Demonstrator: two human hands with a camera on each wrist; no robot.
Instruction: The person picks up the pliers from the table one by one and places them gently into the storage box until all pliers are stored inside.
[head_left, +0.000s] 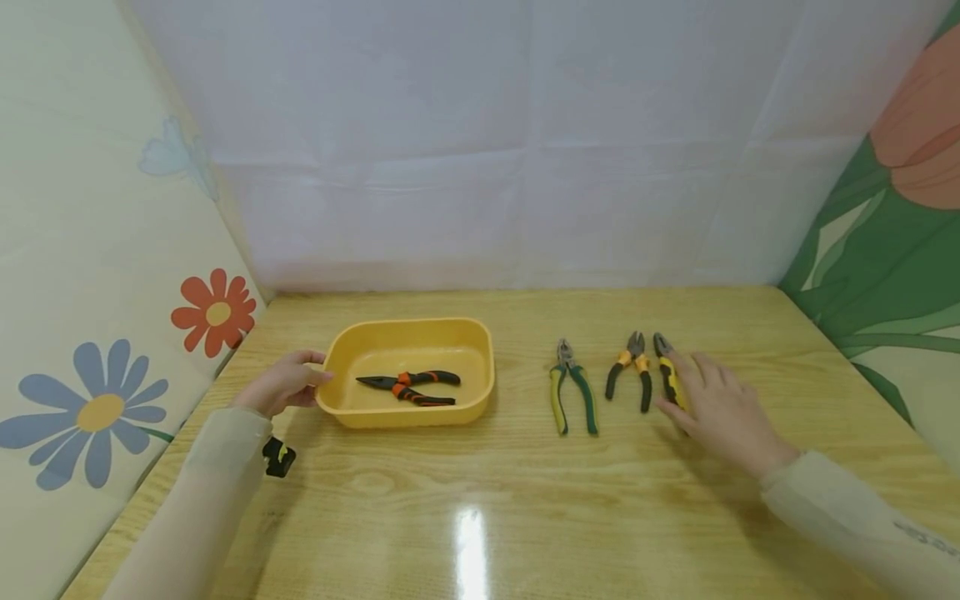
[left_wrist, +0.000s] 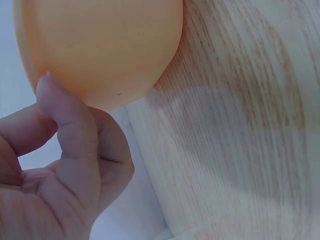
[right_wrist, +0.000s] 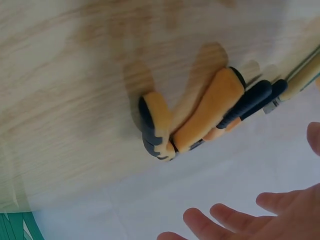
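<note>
Wooden table [head_left: 375, 500] meets white sheeting [head_left: 465, 192] at twelve. My left hand [head_left: 281, 383] pinches the tub [head_left: 408, 418]; my right hand [head_left: 726, 412] spreads near pliers [right_wrist: 207, 111].

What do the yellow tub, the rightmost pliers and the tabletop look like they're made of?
The yellow tub seems plastic: smooth, softly shiny, one even colour. The rightmost pliers have a grey head, likely metal, and dull two-tone handles, probably plastic or rubber. The tabletop shows wood grain and a glossy glare; varnished wood or laminate, I can't tell.
</note>
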